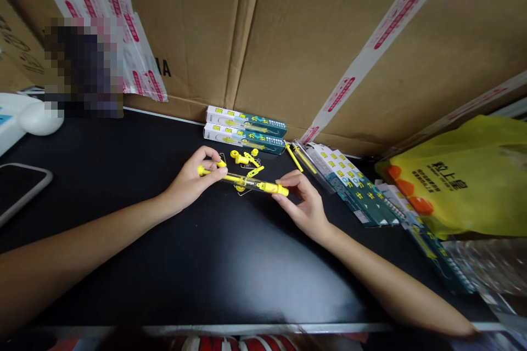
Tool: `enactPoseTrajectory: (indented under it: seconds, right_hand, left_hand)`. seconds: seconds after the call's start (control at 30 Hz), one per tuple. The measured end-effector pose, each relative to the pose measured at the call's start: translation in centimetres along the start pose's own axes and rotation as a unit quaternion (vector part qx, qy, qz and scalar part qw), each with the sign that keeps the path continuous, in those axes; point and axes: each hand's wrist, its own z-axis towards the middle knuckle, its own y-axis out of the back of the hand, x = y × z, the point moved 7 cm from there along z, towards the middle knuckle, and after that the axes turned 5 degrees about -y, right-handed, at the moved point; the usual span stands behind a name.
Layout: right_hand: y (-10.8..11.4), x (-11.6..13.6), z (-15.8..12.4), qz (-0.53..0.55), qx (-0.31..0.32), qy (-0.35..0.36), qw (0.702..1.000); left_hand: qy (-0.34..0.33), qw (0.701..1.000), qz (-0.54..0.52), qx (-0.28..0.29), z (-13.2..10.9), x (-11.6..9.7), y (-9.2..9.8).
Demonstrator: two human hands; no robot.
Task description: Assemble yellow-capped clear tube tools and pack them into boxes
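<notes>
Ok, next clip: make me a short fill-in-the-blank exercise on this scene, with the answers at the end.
1. The left hand and right hand hold between them a clear tube with parts coloured ____.
2. The tabletop is coloured ____.
3. Just behind the loose parts lie ____ small boxes.
4. The plastic bag sits to the person's ____.

Missing words: yellow; black; two; right.

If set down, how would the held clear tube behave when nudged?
The clear tube would probably roll, being slim and seemingly round. It looks stiff, running straight from left hand to right hand. Its see-through look suggests light plastic.
</notes>
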Motion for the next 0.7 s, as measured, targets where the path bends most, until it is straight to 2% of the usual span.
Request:
enactPoseTrajectory:
  seconds: [0.27,0.4,0.6,0.7]
  right_hand:
    - [-0.6,-0.8,-0.8,-0.032,0.028,-0.020,0.999]
    - [-1.0,-1.1,-1.1,-0.033,0.063,-0.036,0.997]
    - [-1.6,-1.5,-1.1,0.054,0.088,-0.106,0.989]
    - [-1.5,-1.4,-1.0,0.064,0.074,-0.102,0.990]
  left_hand:
    - [0.000,1.000,-0.001,-0.001,0.0,0.1,0.1]
    - [0.006,1.000,0.002,-0.001,0.0,0.1,0.1]
    - [-0.005,1.000,0.004,0.003,0.0,0.0,0.1]
    - [-0.007,1.000,0.004,0.000,0.1,0.0,0.1]
